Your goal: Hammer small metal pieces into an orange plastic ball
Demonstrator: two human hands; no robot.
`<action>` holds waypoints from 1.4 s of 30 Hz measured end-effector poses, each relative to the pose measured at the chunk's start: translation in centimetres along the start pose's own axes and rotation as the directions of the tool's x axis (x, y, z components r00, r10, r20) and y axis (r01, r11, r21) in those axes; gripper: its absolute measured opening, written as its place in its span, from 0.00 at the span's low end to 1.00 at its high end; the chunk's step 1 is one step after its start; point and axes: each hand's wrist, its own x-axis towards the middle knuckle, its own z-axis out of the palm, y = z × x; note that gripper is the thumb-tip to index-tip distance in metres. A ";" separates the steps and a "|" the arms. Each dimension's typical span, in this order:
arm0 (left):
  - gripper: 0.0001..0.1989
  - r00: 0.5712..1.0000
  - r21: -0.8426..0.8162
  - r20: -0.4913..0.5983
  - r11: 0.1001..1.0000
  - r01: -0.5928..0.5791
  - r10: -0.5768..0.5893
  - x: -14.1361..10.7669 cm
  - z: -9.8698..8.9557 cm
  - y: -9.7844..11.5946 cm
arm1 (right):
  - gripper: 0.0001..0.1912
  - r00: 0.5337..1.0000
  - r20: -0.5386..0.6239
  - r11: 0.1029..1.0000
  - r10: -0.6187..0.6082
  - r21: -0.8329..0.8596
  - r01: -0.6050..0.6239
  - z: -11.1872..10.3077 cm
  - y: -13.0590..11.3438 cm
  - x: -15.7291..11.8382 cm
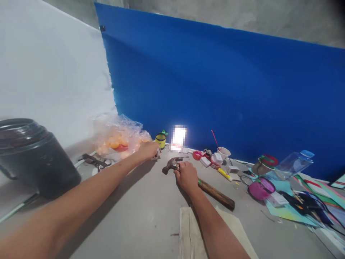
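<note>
My right hand [187,177] is wrapped round the upper part of a claw hammer [215,192], close below its metal head. The hammer lies slantwise over the grey table, its head to the left and its wooden handle reaching toward the lower right. Farther back on the left, my left hand [147,150] is closed at a small, pale, box-like thing [157,154], whose kind I cannot make out. Just behind that hand stand a yellow cup [161,140] and a clear plastic bag [121,133] with orange things inside.
A large dark jar [35,162] stands at the left, near my left forearm. A pale cloth [185,230] lies under my right forearm. Small boxes, a white cup [223,153], a pink container [261,189] and a clear bottle [295,164] crowd the right. A blue panel [215,86] rises behind.
</note>
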 end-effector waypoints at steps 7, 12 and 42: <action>0.15 0.999 -0.473 -0.032 0.881 0.002 -0.020 -4.2 0.4 1.6 | 0.14 0.976 -0.215 0.957 -0.045 0.271 0.104 -0.3 -0.7 -0.1; 0.17 0.973 -0.851 0.141 0.480 0.212 -0.181 -9.6 3.4 3.0 | 0.06 0.953 -0.288 0.631 -0.097 0.723 0.282 0.2 -3.3 -1.1; 0.24 0.995 -0.954 0.093 0.285 0.098 -0.030 -12.0 4.9 3.7 | 0.23 0.940 0.340 -0.208 0.014 0.921 -0.330 0.3 -1.2 0.0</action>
